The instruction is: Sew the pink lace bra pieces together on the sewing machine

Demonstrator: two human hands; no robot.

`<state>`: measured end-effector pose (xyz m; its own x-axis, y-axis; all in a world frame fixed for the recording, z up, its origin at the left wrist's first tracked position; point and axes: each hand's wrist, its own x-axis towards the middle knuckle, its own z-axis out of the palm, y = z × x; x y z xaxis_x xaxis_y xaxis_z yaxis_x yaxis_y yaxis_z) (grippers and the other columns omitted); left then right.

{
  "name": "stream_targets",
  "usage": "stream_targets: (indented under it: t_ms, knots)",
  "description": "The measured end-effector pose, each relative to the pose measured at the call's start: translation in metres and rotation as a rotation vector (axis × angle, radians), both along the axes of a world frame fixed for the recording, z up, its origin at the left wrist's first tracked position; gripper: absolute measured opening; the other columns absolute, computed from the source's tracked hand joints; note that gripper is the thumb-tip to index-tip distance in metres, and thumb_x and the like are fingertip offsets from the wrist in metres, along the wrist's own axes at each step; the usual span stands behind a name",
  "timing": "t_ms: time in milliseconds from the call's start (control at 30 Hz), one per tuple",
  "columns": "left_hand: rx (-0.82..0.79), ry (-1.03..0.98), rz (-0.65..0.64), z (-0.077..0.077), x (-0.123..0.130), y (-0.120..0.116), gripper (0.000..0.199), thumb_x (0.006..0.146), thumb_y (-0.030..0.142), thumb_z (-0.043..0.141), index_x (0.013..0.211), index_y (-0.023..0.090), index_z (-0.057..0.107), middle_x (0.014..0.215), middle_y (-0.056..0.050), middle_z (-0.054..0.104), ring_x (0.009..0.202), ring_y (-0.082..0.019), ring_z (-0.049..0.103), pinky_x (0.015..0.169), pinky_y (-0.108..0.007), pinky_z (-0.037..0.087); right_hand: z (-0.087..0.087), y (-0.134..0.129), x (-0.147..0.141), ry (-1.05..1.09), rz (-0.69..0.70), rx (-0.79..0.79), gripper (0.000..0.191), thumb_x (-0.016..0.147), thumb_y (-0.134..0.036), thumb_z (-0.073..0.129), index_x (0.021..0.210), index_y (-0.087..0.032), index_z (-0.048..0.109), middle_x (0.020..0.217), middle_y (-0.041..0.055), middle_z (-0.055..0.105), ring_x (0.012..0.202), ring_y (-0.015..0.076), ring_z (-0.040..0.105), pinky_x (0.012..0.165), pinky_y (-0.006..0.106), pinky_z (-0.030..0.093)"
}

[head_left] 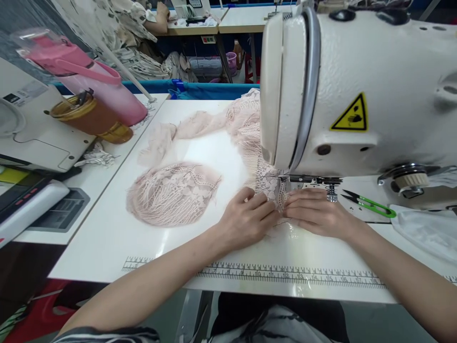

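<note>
A pale pink lace fabric point(266, 174) runs under the needle area of the white sewing machine point(342, 62). My left hand point(250, 216) has its fingers curled on the lace just left of the presser foot point(283, 183). On the other side, my right hand point(317, 212) lies with fingers stretched out and together, pressing the lace edge flat by the foot. The fingertips of both hands nearly meet there. More of the lace trails back behind the machine head and round to the left, ending in a rounded lace piece point(171, 195) on the table.
Green-handled thread snips point(373, 205) and a white cloth point(426, 231) lie to the right. A printed ruler point(264, 272) follows the front edge. At left stand a pink bottle point(96, 81) and a brown cup point(94, 116). Another person's arm point(159, 21) shows at the back.
</note>
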<state>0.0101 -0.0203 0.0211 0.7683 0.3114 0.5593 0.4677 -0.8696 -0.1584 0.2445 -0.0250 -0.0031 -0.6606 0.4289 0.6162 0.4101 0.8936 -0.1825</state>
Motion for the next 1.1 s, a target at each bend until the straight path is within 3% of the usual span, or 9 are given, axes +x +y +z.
stream_targets:
  t_ms: [100,167,267,433,633,867,1100]
  knots:
    - [-0.095,0.003,-0.051,-0.0005,-0.0007,0.0015,0.017,0.091,0.012,0.044,0.090,0.015,0.061,0.096,-0.005,0.071,0.094,-0.019,0.065,0.078,-0.033,0.048,0.0018,-0.0010,-0.0022,0.020,0.003,0.004,0.015,0.089,-0.014,0.060,0.103,-0.016,0.064,0.091,0.0017,0.074,0.094,0.0160,0.068,0.084,0.032,0.059]
    - [-0.182,0.026,-0.074,-0.0015,-0.0011,0.0014,0.022,0.094,0.019,0.040,0.091,0.013,0.061,0.103,-0.009,0.070,0.101,-0.021,0.065,0.081,-0.033,0.052,0.0031,-0.0018,-0.0038,0.001,0.009,-0.018,0.015,0.090,-0.013,0.057,0.104,-0.016,0.063,0.091,0.0017,0.073,0.096,0.0150,0.068,0.083,0.030,0.059]
    - [-0.251,0.053,-0.076,-0.0030,-0.0016,0.0000,0.028,0.096,0.029,0.039,0.093,0.012,0.061,0.105,-0.011,0.070,0.103,-0.023,0.066,0.077,-0.033,0.057,0.0044,-0.0026,-0.0054,-0.021,0.004,-0.034,0.017,0.092,-0.011,0.052,0.104,-0.017,0.063,0.093,0.0014,0.073,0.098,0.0139,0.067,0.082,0.029,0.059]
    - [-0.269,0.077,-0.050,-0.0032,-0.0023,-0.0016,0.020,0.091,0.020,0.043,0.099,0.012,0.059,0.107,-0.010,0.069,0.107,-0.022,0.065,0.075,-0.032,0.060,0.0040,-0.0036,-0.0068,-0.038,-0.030,-0.017,0.017,0.093,-0.013,0.050,0.100,-0.018,0.065,0.090,0.0017,0.073,0.093,0.0138,0.068,0.081,0.027,0.059]
    - [-0.273,0.065,-0.046,-0.0039,-0.0020,-0.0021,0.018,0.092,0.021,0.046,0.101,0.012,0.059,0.108,-0.010,0.069,0.109,-0.022,0.065,0.074,-0.032,0.061,-0.0017,-0.0041,-0.0057,-0.077,-0.098,-0.030,0.019,0.095,-0.019,0.049,0.099,-0.022,0.067,0.090,-0.0002,0.073,0.089,0.0120,0.067,0.081,0.025,0.056]
    - [-0.244,0.019,-0.060,-0.0052,0.0029,-0.0022,0.034,0.101,0.033,0.035,0.104,0.010,0.059,0.115,-0.013,0.068,0.111,-0.023,0.064,0.082,-0.033,0.061,-0.0040,-0.0003,-0.0025,-0.060,-0.119,-0.062,0.017,0.095,-0.022,0.050,0.101,-0.021,0.066,0.094,0.0022,0.072,0.091,0.0135,0.067,0.083,0.027,0.055]
    - [-0.227,0.028,-0.023,-0.0084,0.0062,-0.0021,0.017,0.095,0.011,0.043,0.103,0.008,0.058,0.119,-0.013,0.067,0.115,-0.021,0.062,0.090,-0.031,0.058,-0.0047,0.0024,-0.0006,-0.040,-0.145,-0.124,0.019,0.095,-0.022,0.049,0.104,-0.021,0.066,0.094,0.0040,0.072,0.092,0.0144,0.067,0.085,0.029,0.054]
